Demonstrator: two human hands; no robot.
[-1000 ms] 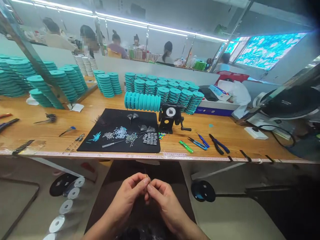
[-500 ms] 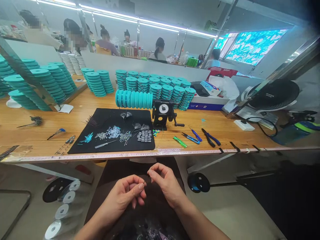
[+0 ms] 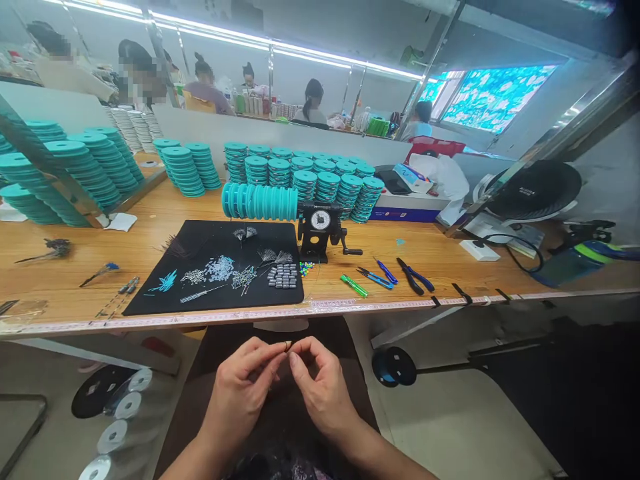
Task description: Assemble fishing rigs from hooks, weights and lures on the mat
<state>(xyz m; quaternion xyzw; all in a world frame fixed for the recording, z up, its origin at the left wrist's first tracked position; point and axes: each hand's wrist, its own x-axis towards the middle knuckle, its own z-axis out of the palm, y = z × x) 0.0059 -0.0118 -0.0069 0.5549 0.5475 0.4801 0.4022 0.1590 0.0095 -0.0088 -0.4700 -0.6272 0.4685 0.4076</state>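
Observation:
My left hand (image 3: 245, 383) and my right hand (image 3: 320, 380) meet fingertip to fingertip above my dark lap, just in front of the table edge. The fingers of both are pinched together; whatever lies between them is too small to make out. Beyond them a black mat (image 3: 200, 230) carries small grey cylinders (image 3: 283, 276), a heap of pale tiny beads (image 3: 220, 268), little metal parts (image 3: 244, 279), turquoise sticks (image 3: 164, 282) and a thin tool with a clear handle (image 3: 194, 296). Behind the mat stands a black hand-cranked winder (image 3: 320, 230) bearing turquoise spools (image 3: 260, 202).
Right of the mat lie a green tool (image 3: 354, 285), blue snips (image 3: 376, 277) and dark pliers (image 3: 415, 276). Stacks of turquoise spools (image 3: 327, 190) line the back. A metal post (image 3: 55, 170) rises at left, and a fan (image 3: 535, 190) stands at right. Several people sit beyond the partition.
My hands have come together, the left fingertips rising to meet the right ones, which have dropped slightly. The view has shifted a little to the right.

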